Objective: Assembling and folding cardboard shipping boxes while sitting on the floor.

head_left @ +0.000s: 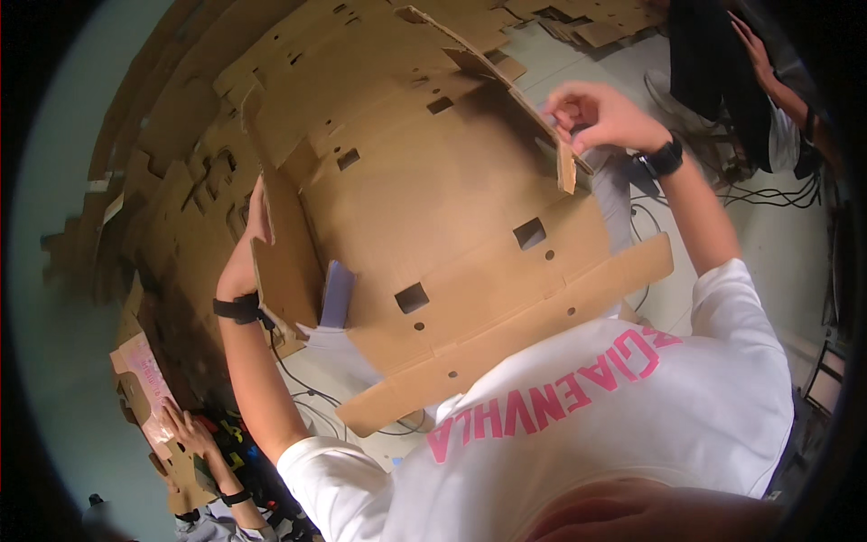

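A large brown cardboard sheet [452,217] with square cut-outs and small round holes lies in front of me, its side flaps raised. My left hand [251,235] rests against the outside of the left flap [287,244]; the flap hides most of its fingers. At the right flap [506,86], my right hand [603,116] has its fingers curled and thumb drawn in, closed at the flap's outer edge. A small blue-grey piece [337,295] stands inside the near left corner. The near flap [515,334] spreads out in front of my shirt.
More flat cardboard [181,190] with cut-outs lies to the left and beyond. Black cables [768,194] run over the pale floor on the right. Another person's hand [190,432] touches a printed cardboard piece [144,384] at lower left. A person in dark trousers [704,63] is at upper right.
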Action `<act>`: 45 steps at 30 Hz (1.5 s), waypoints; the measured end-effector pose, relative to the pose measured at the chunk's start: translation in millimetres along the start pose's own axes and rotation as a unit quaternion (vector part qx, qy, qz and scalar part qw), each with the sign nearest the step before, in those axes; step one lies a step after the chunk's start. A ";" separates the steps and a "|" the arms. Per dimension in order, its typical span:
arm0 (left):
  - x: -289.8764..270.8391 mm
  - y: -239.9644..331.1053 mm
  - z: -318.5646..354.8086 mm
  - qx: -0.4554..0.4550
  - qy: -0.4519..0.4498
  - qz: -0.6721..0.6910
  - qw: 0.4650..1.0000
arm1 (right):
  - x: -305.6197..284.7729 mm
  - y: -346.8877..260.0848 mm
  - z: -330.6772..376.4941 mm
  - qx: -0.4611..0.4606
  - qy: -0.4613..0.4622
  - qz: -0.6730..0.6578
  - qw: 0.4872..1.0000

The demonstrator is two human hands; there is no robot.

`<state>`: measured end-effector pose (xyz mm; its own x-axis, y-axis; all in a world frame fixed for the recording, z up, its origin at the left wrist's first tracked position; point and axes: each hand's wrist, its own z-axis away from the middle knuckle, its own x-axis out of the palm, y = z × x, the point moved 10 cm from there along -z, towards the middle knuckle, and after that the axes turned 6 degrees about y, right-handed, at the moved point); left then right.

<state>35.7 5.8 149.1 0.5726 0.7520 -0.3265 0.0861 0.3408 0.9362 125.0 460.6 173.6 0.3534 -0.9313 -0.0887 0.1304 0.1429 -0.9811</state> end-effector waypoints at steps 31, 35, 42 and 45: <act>-30.9 -34.2 -11.0 -0.050 0.003 -0.032 0.998 | -12.3 41.2 -156.0 -0.050 -0.075 0.051 0.995; -28.8 -34.6 -10.2 -0.054 0.004 -0.024 0.998 | -11.4 38.4 -153.9 -0.030 -0.087 0.062 0.994; -26.0 -34.9 -14.6 -0.064 0.010 -0.005 0.998 | -20.1 46.6 -157.3 -0.007 -0.096 0.076 0.992; -22.5 -33.9 -17.8 -0.068 0.012 0.004 0.998 | -24.4 45.0 -162.5 -0.060 -0.084 0.025 0.994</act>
<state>5.4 -12.7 122.3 0.5536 0.7670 -0.3243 -0.0302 0.4077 0.9126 -28.3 435.3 103.7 0.5079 -0.8532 -0.1185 0.0011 0.1382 -0.9904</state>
